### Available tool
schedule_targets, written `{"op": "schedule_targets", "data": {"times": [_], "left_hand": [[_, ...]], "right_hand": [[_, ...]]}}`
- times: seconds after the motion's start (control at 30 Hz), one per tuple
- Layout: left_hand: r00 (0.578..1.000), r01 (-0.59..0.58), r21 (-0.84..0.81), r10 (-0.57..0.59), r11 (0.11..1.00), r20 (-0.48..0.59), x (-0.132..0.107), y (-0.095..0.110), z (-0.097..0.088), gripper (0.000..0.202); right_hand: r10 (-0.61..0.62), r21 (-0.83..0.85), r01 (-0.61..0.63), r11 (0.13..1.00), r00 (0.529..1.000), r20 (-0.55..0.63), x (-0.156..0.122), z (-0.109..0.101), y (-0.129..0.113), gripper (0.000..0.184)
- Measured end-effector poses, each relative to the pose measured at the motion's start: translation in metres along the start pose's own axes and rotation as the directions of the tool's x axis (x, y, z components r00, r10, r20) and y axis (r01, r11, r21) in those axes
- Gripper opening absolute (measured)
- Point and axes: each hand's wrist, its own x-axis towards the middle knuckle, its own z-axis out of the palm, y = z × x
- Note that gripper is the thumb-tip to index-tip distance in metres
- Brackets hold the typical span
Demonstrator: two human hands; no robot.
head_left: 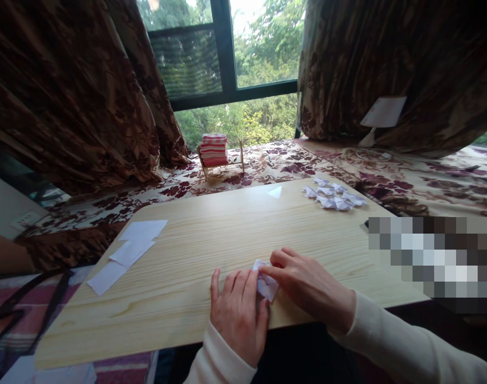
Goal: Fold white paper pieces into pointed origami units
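A small piece of folded white paper [267, 288] lies on the light wooden table near its front edge, between my two hands. My left hand [238, 304] rests palm down at its left side, with the index finger and thumb against the paper and the other fingers stretched out on the table. From the right, my right hand [303, 280] reaches over with curled fingers, and its index finger presses on the paper's upper part. Fingers cover some of the creases.
Flat white paper sheets [127, 250] lie at the table's left. Several folded paper pieces [333, 194] are grouped at the far right corner. Beyond the table [195, 229], a small rack [214, 152] holds a pink-and-white striped stack, and a white lamp [383, 113] stands farther right.
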Motion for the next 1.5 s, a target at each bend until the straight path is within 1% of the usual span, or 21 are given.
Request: {"op": "schedule_targets", "data": {"times": [0.1, 0.2, 0.33, 0.47, 0.6, 0.67, 0.8, 0.9, 1.1, 1.27, 1.5], "left_hand": [[0.998, 0.006, 0.012, -0.007, 1.0, 0.066, 0.004, -0.004, -0.004, 0.04], [0.995, -0.002, 0.014, 0.001, 1.0, 0.096, 0.008, -0.005, -0.007, 0.035], [0.998, -0.044, 0.007, 0.043, 0.999, 0.047, 0.006, -0.005, -0.01, 0.029], [0.998, -0.06, -0.034, 0.061, 0.998, 0.016, 0.004, -0.011, -0.013, 0.024], [0.999, -0.044, -0.042, 0.044, 0.998, 0.001, 0.012, -0.018, -0.013, 0.028], [0.998, -0.045, -0.027, 0.046, 0.999, 0.037, 0.018, -0.02, -0.011, 0.03], [0.983, -0.092, 0.022, 0.087, 0.996, 0.161, 0.027, -0.02, -0.006, 0.029], [0.974, -0.132, 0.031, 0.124, 0.991, 0.188, 0.028, -0.021, -0.005, 0.027], [0.976, -0.173, 0.072, 0.161, 0.982, 0.145, 0.025, -0.019, -0.007, 0.029], [0.984, -0.163, 0.092, 0.155, 0.982, 0.09, 0.019, -0.015, -0.01, 0.027], [0.99, -0.135, 0.074, 0.132, 0.988, 0.054, 0.01, -0.02, -0.008, 0.026]], "right_hand": [[0.001, 0.003, -0.001, 1.0, 1.0, 0.0, 0.0, 0.002, 0.001, 0.02], [0.002, 0.006, -0.001, 1.0, 1.0, -0.01, 0.001, 0.002, 0.002, 0.02], [0.016, -0.013, -0.016, 1.0, 1.0, -0.001, 0.001, 0.002, 0.001, 0.018], [0.019, -0.034, -0.019, 0.999, 1.0, 0.002, 0.001, 0.002, 0.0, 0.021], [0.021, -0.031, -0.021, 0.999, 1.0, -0.013, 0.0, 0.004, 0.0, 0.021], [0.023, -0.016, -0.023, 1.0, 1.0, -0.018, 0.0, 0.004, 0.0, 0.019], [0.027, 0.031, -0.026, 0.999, 0.999, -0.026, -0.001, 0.005, 0.0, 0.016], [0.022, 0.04, -0.02, 0.999, 0.999, -0.028, -0.001, 0.005, 0.001, 0.015], [0.006, -0.042, -0.006, 0.999, 1.0, -0.001, 0.001, 0.002, -0.004, 0.019], [0.019, -0.103, -0.017, 0.995, 1.0, 0.017, 0.002, -0.002, -0.011, 0.019], [0.01, -0.134, -0.009, 0.991, 1.0, 0.003, 0.0, -0.002, -0.016, 0.02]]}}
